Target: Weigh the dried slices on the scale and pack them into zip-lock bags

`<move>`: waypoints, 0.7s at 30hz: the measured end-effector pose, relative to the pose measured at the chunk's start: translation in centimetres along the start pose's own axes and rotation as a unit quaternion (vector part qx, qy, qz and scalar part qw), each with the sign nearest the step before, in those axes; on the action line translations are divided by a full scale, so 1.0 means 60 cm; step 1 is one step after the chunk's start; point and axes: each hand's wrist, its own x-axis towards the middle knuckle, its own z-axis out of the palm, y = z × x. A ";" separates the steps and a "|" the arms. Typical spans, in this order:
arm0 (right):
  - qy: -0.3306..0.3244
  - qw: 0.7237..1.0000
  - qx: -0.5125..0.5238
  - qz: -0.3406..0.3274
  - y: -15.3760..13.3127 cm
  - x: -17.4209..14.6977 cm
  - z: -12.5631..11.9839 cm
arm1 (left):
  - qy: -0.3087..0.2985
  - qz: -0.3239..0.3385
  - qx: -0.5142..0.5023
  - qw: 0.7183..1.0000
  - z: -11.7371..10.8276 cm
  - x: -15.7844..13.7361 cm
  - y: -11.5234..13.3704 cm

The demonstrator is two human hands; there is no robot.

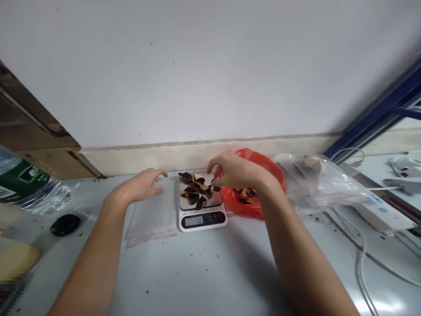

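A white digital kitchen scale (204, 222) stands on the table, its display reading what looks like 13.8. Several curled, dried peel pieces (197, 188), dark on one face and tan on the other, lie on its metal plate. My right hand (228, 171) is at the plate's right edge, with thumb and forefinger curved but apart. A dark piece is just below those fingertips; whether they touch it I cannot tell. Left of the scale, my left hand (144, 184) hovers open over clear zip bags (151, 224). An open red plastic bag (246, 210) with more peel sits partly behind my right forearm.
A clear plastic bag (315, 184) lies right of the red one. Beyond it are a white power strip (383, 213) and cables (362, 250). At left are a large water bottle (29, 182) and a black oval object (65, 224). A wall (210, 79) closes the back.
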 end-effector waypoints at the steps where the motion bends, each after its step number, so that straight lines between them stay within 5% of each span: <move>1: -0.018 0.999 -0.021 0.022 -0.005 0.006 0.006 | 0.021 0.014 0.000 1.000 0.001 0.000 0.002; 4: -0.042 0.996 -0.055 0.048 -0.010 0.022 0.018 | 0.063 0.073 -0.002 0.995 0.007 0.001 0.007; 8: -0.060 0.996 -0.056 0.033 -0.003 0.031 0.022 | 0.039 0.128 -0.014 0.991 0.019 0.008 0.014; 21: -0.053 0.993 -0.076 0.072 -0.022 0.032 0.025 | 0.034 0.153 -0.036 0.987 0.012 0.001 0.019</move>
